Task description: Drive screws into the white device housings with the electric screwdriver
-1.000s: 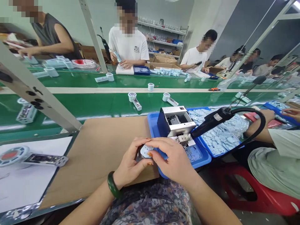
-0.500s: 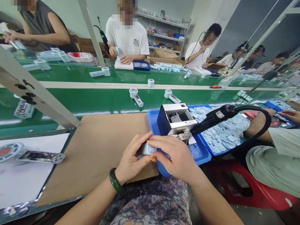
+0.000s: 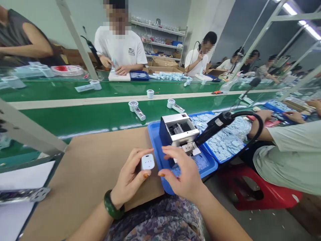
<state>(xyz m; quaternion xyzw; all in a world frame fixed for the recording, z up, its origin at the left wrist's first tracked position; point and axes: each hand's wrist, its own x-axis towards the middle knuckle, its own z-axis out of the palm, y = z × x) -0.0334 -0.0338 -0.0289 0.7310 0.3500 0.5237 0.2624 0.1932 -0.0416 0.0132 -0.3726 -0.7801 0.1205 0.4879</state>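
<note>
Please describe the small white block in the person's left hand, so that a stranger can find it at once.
Past the brown board, near the green belt, find the blue tray with the silver machine. Just beside the tray, the person's left hand holds a small white block. It has dark holes on its face, and it is whiter than the pale blue pieces heaped behind the machine.

A black corded handheld tool [image 3: 213,127] is hanging over a blue plastic tray [image 3: 208,157] of flat pale blue pieces [image 3: 223,144], while a co-worker in a pale green T-shirt [image 3: 288,160] is sitting beside a red plastic stool [image 3: 260,190] and a green conveyor belt [image 3: 75,117] is running behind.
</note>
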